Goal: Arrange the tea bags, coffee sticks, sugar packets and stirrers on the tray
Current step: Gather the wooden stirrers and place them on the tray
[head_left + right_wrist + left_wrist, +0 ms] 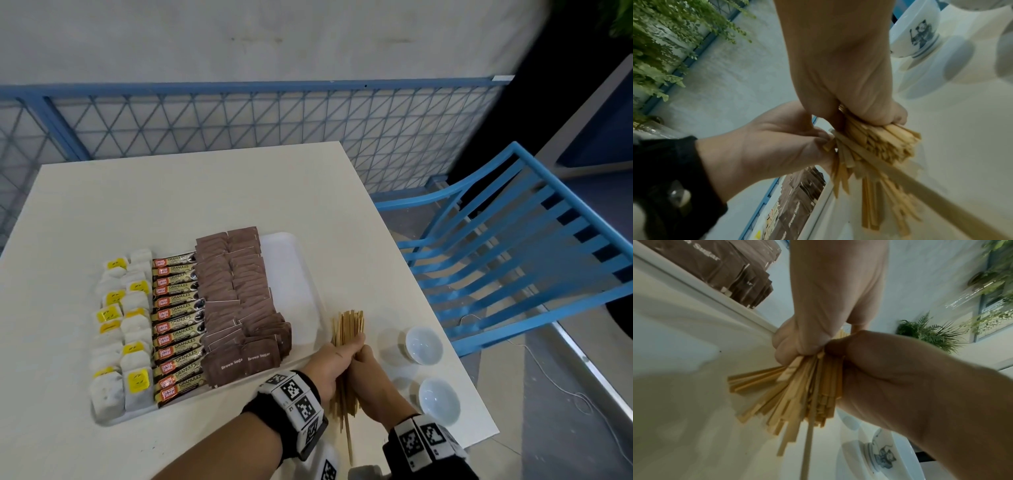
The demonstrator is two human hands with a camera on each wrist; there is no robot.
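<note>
A bundle of wooden stirrers point(347, 330) is held just off the right side of the white tray point(287, 274), low over the table. My left hand point(339, 354) grips the bundle from the left. My right hand point(363, 356) grips it from the right. The wrist views show the stirrers point(803, 386) point(879, 142) fanned out unevenly below both fists, with one stick jutting far toward me. On the tray lie rows of tea bags point(120, 329), coffee sticks point(178, 329) and brown sugar packets point(239, 294). The tray's right strip is bare.
Two white bowls point(424, 344) point(439, 401) stand on the table right of my hands, near its right edge. A blue slatted chair point(513, 257) sits beyond that edge. A blue mesh fence runs behind the table.
</note>
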